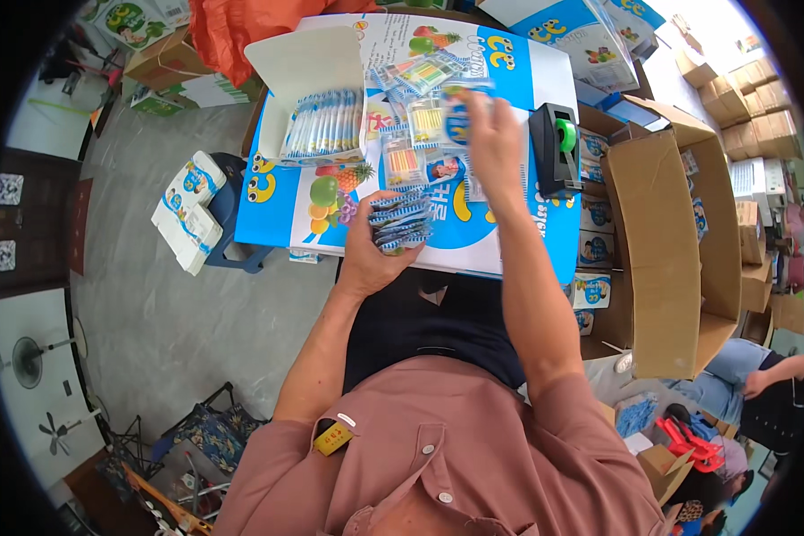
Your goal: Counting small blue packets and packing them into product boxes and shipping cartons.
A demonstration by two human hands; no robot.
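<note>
My left hand (369,255) is wrapped round a stack of small clear packets with blue-striped edges (400,219), at the near edge of the printed blue-and-white box top. Over the right part of that surface, my right hand (498,147) is smeared by motion, with a blurred blue-and-white packet (461,109) at its fingertips. Loose packets with coloured sticks inside (404,159) lie scattered between the hands and beyond them. An open white carton (317,159) stands at the far left, holding a row of upright packets (326,123).
A black tape dispenser (554,152) with green tape stands at the right edge. Beside it is a large open cardboard box (661,250). Flattened white cartons (190,210) rest on a blue stool (232,214) at left. Another person's arm (777,373) shows at lower right.
</note>
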